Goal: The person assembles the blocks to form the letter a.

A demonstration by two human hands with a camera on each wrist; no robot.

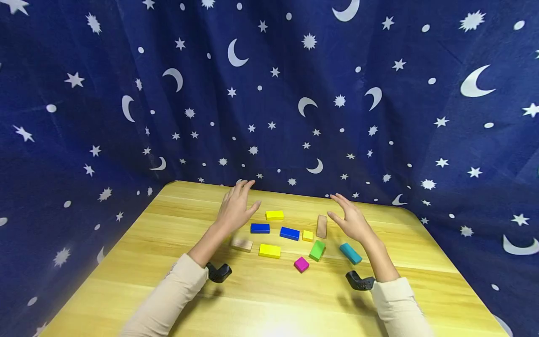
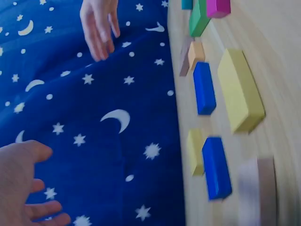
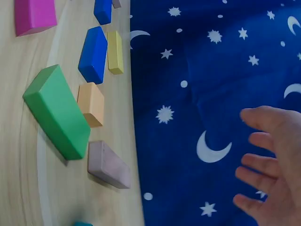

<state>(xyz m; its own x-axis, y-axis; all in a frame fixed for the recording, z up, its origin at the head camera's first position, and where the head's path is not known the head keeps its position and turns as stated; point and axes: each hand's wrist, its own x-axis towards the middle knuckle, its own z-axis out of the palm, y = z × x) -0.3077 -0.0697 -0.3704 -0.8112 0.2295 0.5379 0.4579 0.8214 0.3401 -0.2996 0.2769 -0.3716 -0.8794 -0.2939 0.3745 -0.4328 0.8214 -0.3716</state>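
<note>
My left hand (image 1: pixel 234 208) hovers over the left side of the blocks, its fingers extended and the thumb apart, holding nothing. Across from it, my right hand (image 1: pixel 353 222) is raised with spread fingers, nearest to a brown wooden block (image 1: pixel 322 226) and a teal block (image 1: pixel 351 253). Between the hands lie two blue blocks (image 1: pixel 260 228), two long yellow blocks (image 1: pixel 269 251), a small yellow-orange block (image 1: pixel 308 235), a green block (image 1: pixel 317 250) and a magenta block (image 1: pixel 301 264). A pale wooden block (image 1: pixel 242 244) sits beside the left wrist. Neither hand touches a block.
The blocks rest on a light wooden table (image 1: pixel 261 299). A dark blue curtain (image 1: pixel 278 93) with white moons and stars hangs behind and around it. Black wrist-worn devices show below each forearm, a left one (image 1: pixel 219 273) and a right one (image 1: pixel 360 281).
</note>
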